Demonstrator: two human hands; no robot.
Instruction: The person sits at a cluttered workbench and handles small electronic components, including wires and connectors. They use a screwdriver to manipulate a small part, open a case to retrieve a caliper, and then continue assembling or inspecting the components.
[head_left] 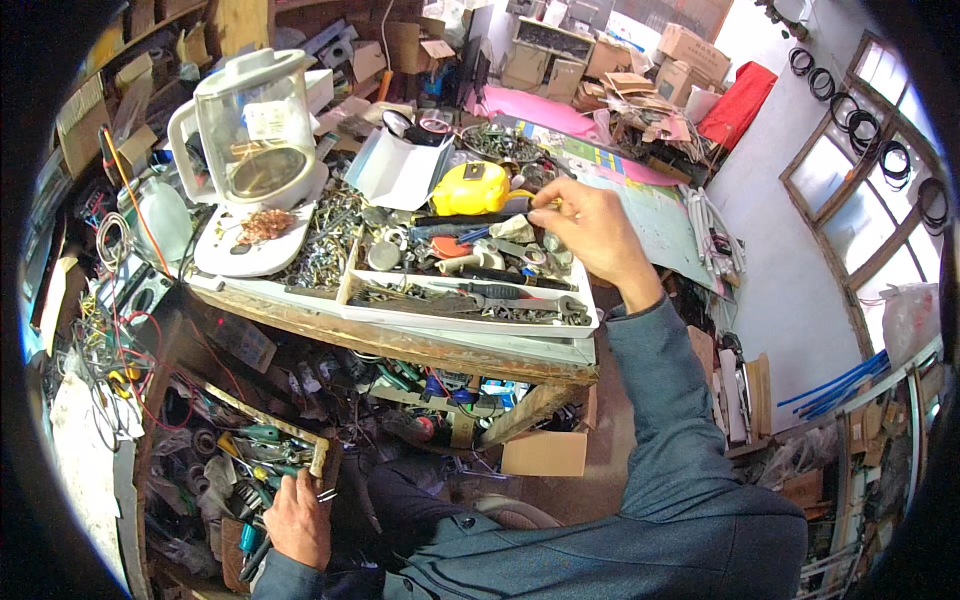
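My right hand [592, 232] is raised over the right end of a white tray [470, 312]. Its thumb and fingertips come together in a pinch, and what is between them, if anything, is too small to make out. Below lie wrenches, a screwdriver [492, 291] with a red and black handle, a white pipe piece [470, 262] and a yellow tape measure [471, 188]. At lower left, my left hand [298, 522] is closed at the edge of an open drawer [318, 452] of hand tools. Two thin metal prongs, like tweezers [328, 495], stick out from its fingers.
A clear blender jug [250, 130] stands at the bench's left, behind a white base [255, 250] bearing copper-coloured scraps [268, 226]. Loose screws cover the bench beside it. Beneath the front edge sits a cardboard box [545, 453]. White tubes [712, 235] lie at right.
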